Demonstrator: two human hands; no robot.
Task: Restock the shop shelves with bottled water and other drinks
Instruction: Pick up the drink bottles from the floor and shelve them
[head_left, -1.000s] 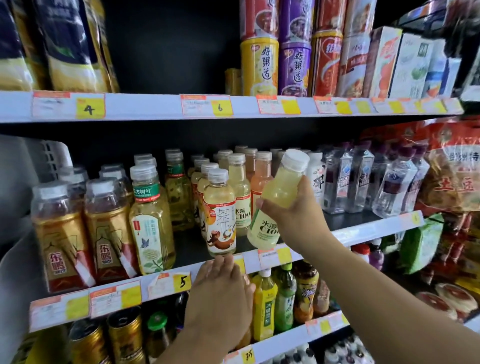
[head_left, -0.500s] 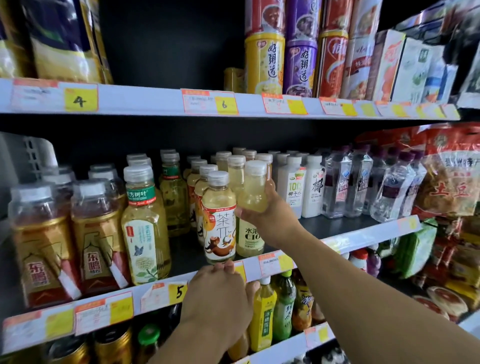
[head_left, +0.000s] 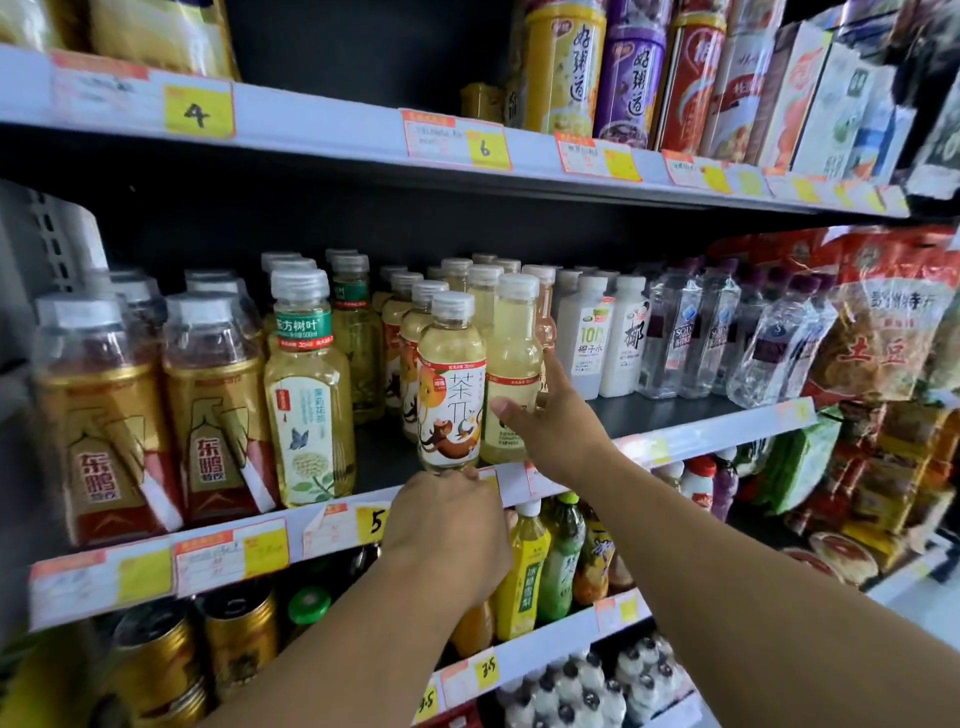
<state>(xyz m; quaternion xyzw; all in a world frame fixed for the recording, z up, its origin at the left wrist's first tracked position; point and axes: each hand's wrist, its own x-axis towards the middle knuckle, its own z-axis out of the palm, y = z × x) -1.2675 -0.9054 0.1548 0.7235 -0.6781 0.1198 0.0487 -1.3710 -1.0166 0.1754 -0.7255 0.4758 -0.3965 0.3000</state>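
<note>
A pale yellow drink bottle (head_left: 511, 353) with a white cap stands upright at the front of the middle shelf (head_left: 727, 431), right beside a tea bottle with an orange-and-white label (head_left: 451, 384). My right hand (head_left: 550, 421) grips the pale bottle low down, thumb on its front and fingers behind it. My left hand (head_left: 447, 525) sits on the shelf's price rail just below the tea bottle, with its fingers curled over the edge. More pale and orange drink bottles stand in rows behind these two.
Gold-labelled bottles (head_left: 98, 415) and a green-banded tea bottle (head_left: 306, 395) fill the shelf's left. White coconut drink bottles (head_left: 587, 338) and clear water bottles (head_left: 696, 338) stand to the right, then snack bags (head_left: 893, 322). Tall cans (head_left: 566, 67) stand on the upper shelf; green and yellow bottles (head_left: 524, 571) sit below.
My right hand brought the pale yellow bottle from tilted in the air down and left, and stood it upright beside the tea bottle. My left hand stayed on the shelf rail.
</note>
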